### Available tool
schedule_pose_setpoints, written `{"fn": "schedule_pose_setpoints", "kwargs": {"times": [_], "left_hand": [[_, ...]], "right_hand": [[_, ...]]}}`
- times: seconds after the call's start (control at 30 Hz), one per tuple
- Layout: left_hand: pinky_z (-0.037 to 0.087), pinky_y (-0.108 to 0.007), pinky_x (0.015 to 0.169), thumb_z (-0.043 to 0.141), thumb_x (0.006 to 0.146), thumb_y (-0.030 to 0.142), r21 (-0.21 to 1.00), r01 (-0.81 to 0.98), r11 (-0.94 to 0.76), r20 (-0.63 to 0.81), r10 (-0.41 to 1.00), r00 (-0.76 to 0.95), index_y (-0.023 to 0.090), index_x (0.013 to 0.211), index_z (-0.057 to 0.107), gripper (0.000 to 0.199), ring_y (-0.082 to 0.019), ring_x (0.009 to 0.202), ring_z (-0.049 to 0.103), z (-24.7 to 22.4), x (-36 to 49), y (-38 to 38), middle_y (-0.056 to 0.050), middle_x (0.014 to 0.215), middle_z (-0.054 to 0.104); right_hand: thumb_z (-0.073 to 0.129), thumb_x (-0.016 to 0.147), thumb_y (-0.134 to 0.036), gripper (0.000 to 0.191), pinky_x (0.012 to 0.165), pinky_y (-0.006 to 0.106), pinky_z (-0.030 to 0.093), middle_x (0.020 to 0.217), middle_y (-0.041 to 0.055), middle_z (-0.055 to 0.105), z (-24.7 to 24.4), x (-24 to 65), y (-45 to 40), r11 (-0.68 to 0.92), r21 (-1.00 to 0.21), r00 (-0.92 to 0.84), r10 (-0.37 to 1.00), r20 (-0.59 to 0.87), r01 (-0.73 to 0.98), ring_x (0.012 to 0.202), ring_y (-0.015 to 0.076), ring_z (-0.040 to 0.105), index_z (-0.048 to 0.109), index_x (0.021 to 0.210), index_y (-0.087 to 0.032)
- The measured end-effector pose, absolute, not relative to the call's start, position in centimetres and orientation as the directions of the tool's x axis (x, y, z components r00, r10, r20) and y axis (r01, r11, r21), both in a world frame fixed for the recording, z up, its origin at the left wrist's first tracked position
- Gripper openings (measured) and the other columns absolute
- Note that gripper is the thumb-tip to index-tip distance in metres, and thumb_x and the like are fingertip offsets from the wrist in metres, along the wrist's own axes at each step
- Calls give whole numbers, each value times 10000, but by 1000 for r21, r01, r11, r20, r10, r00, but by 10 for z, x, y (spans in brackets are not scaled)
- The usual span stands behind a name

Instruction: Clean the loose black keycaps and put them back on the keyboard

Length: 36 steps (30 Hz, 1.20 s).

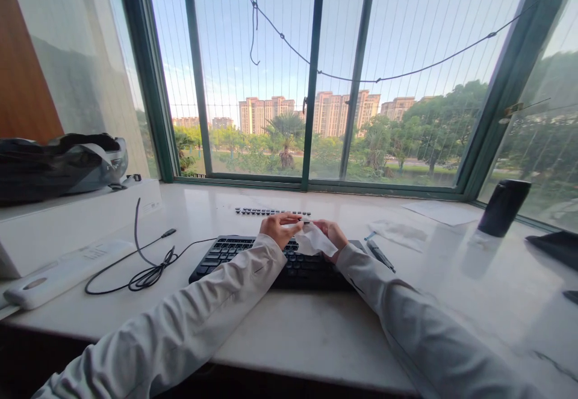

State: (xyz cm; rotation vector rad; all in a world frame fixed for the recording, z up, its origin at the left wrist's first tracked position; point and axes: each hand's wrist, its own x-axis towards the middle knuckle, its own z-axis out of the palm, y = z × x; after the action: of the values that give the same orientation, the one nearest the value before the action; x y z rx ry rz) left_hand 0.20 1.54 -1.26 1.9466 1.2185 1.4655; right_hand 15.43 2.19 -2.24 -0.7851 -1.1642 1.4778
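Note:
Above a black keyboard (226, 253), my two hands come together. My left hand (279, 229) is closed, with its fingertips pinching a small dark piece that looks like a keycap (306, 221). A thin white tissue (316, 239) hangs from my right hand (333, 235), whose fingers are closed on it near the same small piece. Several loose black keycaps (271, 211) lie in rows on the white counter behind the keyboard. My forearms cover part of the keyboard's front edge.
Coiled black cable (153, 274) and a white power strip (63, 274) lie left, beside a white box (90, 215) bearing a dark bag (63, 161). On the right are a pen-like tool (380, 256), crumpled clear plastic (400, 233) and a black cylinder (504, 207). Windows stand behind.

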Motion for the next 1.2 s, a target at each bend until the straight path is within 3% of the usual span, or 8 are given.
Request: {"fn": "schedule_pose_setpoints", "kwargs": {"times": [0.17, 0.4, 0.5, 0.67, 0.9, 1.2], "left_hand": [[518, -302, 830, 682, 687, 363, 687, 520, -507, 556, 828, 72, 229, 865, 740, 231, -206, 890, 666, -15, -1, 17, -21, 867, 729], [501, -294, 818, 715, 625, 392, 699, 606, -379, 423, 903, 77, 249, 816, 749, 241, -215, 889, 665, -13, 4, 8, -13, 832, 731], [501, -270, 790, 696, 636, 427, 714, 603, -355, 373, 922, 101, 225, 806, 747, 269, -198, 842, 672, -13, 4, 8, -18, 806, 730], [505, -279, 748, 673, 635, 513, 757, 562, -334, 345, 934, 91, 173, 824, 743, 396, -215, 830, 669, -19, 3, 16, -52, 816, 728], [498, -311, 804, 640, 698, 514, 742, 549, -385, 381, 916, 127, 184, 907, 741, 403, -238, 889, 661, -22, 4, 16, -69, 869, 727], [483, -251, 785, 591, 790, 316, 675, 569, -470, 441, 875, 200, 259, 1006, 711, 253, -181, 875, 648, -24, 1, 23, -7, 847, 727]], "right_hand": [[660, 661, -170, 116, 642, 254, 466, 694, 21, 694, -27, 155, 31, -35, -911, -142, 990, 25, -411, 597, 133, 602, 693, 770, -151], [820, 489, -364, 403, 685, 295, 488, 734, 26, 711, -33, 161, 33, 59, -959, -92, 992, 88, -278, 638, 152, 621, 730, 828, -165], [792, 513, -436, 431, 719, 292, 481, 756, 38, 714, -31, 162, 29, 168, -977, -62, 982, 177, -129, 685, 157, 626, 733, 831, -151], [611, 686, -569, 483, 705, 292, 472, 747, 59, 710, -25, 163, 21, 322, -932, -109, 945, 308, 163, 712, 179, 627, 736, 836, -127], [692, 631, -512, 437, 746, 300, 489, 855, 91, 720, -29, 163, 24, 355, -921, -105, 934, 341, 164, 831, 214, 656, 720, 873, -149], [679, 643, -523, 435, 721, 318, 499, 852, 91, 722, -28, 165, 22, 427, -860, -39, 900, 435, 280, 823, 239, 660, 729, 892, -169]]}}
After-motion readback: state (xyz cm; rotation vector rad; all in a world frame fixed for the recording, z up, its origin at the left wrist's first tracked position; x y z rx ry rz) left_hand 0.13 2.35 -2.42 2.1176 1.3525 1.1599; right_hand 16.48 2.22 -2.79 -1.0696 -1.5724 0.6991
